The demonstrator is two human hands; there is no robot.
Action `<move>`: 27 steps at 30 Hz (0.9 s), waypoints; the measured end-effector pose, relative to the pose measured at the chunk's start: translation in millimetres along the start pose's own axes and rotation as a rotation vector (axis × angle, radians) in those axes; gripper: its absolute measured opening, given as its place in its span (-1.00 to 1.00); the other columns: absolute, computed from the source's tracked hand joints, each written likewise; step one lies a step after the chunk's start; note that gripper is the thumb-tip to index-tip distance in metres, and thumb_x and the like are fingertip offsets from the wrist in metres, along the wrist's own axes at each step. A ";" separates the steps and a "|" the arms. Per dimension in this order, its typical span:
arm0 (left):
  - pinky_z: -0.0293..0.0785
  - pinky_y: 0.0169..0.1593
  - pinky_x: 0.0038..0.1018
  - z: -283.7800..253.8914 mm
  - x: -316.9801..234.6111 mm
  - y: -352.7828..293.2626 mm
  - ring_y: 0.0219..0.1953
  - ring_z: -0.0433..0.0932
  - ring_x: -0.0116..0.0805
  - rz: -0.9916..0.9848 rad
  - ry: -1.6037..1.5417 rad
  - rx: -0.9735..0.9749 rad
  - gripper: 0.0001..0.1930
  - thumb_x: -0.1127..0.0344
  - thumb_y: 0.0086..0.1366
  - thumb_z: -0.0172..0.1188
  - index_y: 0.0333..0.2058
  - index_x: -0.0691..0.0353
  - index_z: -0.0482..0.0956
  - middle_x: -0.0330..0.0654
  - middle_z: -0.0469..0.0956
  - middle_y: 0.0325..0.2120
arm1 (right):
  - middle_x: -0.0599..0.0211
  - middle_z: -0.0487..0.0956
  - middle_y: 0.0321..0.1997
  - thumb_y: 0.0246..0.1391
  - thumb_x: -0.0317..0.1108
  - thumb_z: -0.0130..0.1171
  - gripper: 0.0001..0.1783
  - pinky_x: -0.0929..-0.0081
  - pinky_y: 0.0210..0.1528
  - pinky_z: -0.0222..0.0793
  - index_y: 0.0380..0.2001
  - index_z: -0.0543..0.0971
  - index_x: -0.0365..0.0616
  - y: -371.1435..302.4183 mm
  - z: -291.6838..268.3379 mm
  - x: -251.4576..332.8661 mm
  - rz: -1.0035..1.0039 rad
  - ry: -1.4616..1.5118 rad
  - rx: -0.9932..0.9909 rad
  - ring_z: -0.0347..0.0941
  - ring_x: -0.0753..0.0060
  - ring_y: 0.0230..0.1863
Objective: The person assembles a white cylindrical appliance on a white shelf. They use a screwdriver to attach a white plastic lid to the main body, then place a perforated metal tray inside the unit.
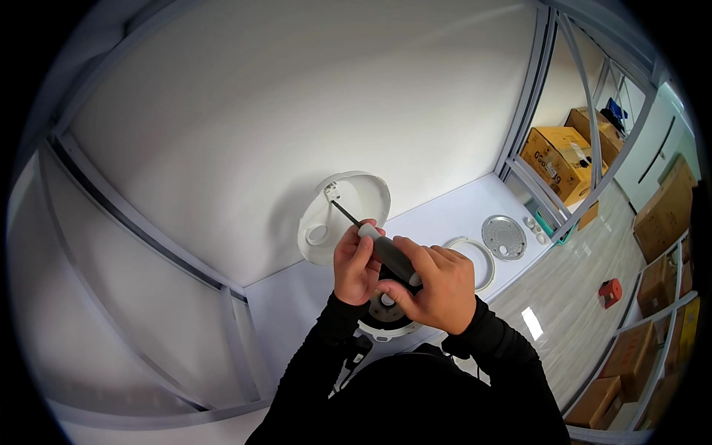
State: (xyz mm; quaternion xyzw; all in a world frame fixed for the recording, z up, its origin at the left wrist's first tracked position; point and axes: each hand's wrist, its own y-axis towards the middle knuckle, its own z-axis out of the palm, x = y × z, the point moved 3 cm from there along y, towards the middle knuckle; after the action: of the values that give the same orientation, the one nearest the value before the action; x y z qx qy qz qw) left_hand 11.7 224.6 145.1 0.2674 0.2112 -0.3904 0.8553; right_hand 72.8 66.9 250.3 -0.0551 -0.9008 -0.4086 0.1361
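A screwdriver with a grey handle and a dark shaft slants up and to the left in front of me. My left hand is closed around the front of its handle. My right hand grips the rear end of the handle. The shaft's tip is at or close to a small fitting on the rim of a white, shell-shaped appliance lid, which stands tilted by the wall; contact cannot be made out. Below my hands is a round white appliance body with a dark inside, partly hidden by them.
On the white table at right lie a white ring, a perforated metal disc and several small white parts. A black plug-like piece is near my left forearm. Cardboard boxes stand beyond the frame.
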 end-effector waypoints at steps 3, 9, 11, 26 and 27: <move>0.56 -0.02 -0.47 5.8 -0.6 2.3 -0.09 0.60 -0.43 0.015 0.005 -0.001 -0.70 0.30 0.51 0.14 0.13 0.27 0.44 -0.19 0.59 -0.08 | 0.33 0.48 -0.46 -0.08 -0.15 0.46 -0.39 0.37 -0.48 0.41 0.05 0.56 -0.15 4.0 -2.5 4.1 -0.001 -0.033 -0.033 0.50 0.27 -0.50; 0.57 0.00 -0.48 2.8 1.1 2.3 -0.04 0.61 -0.40 0.039 0.033 -0.003 -0.61 0.27 0.52 0.12 0.23 0.30 0.39 -0.07 0.57 0.08 | 0.37 0.46 -0.45 -0.13 -0.24 0.44 -0.44 0.38 -0.47 0.39 0.00 0.58 -0.12 6.5 -1.5 3.0 -0.044 -0.090 -0.042 0.50 0.28 -0.48; 0.60 -0.01 -0.46 10.2 -5.6 0.4 -0.05 0.63 -0.39 0.016 -0.002 0.010 -0.59 0.28 0.52 0.11 0.25 0.31 0.38 -0.03 0.56 0.11 | 0.37 0.49 -0.45 -0.12 -0.24 0.44 -0.48 0.38 -0.47 0.38 -0.04 0.59 -0.14 6.0 -2.0 3.1 -0.069 -0.103 -0.016 0.50 0.28 -0.49; 0.53 -0.20 -0.57 5.4 1.3 2.9 -0.27 0.60 -0.52 -0.021 0.004 -0.062 -0.69 0.24 0.49 0.20 0.09 0.25 0.49 -0.17 0.64 -0.16 | 0.32 0.55 -0.53 -0.01 -0.11 0.42 -0.46 0.37 -0.51 0.42 0.00 0.59 -0.16 6.7 -3.8 3.8 0.020 -0.062 -0.005 0.53 0.27 -0.58; 0.51 -0.20 -0.57 4.2 2.3 3.3 -0.28 0.59 -0.53 -0.021 0.003 -0.056 -0.70 0.24 0.49 0.20 0.09 0.24 0.49 -0.18 0.65 -0.17 | 0.29 0.56 -0.50 -0.03 -0.13 0.44 -0.46 0.36 -0.51 0.41 0.00 0.59 -0.16 7.0 -4.0 3.7 0.020 -0.071 -0.004 0.54 0.24 -0.57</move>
State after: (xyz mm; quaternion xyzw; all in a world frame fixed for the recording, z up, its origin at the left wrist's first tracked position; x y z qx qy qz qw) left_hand 16.3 222.5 147.9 0.2414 0.2260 -0.3928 0.8581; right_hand 71.6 68.4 258.9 -0.0789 -0.9036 -0.4069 0.1081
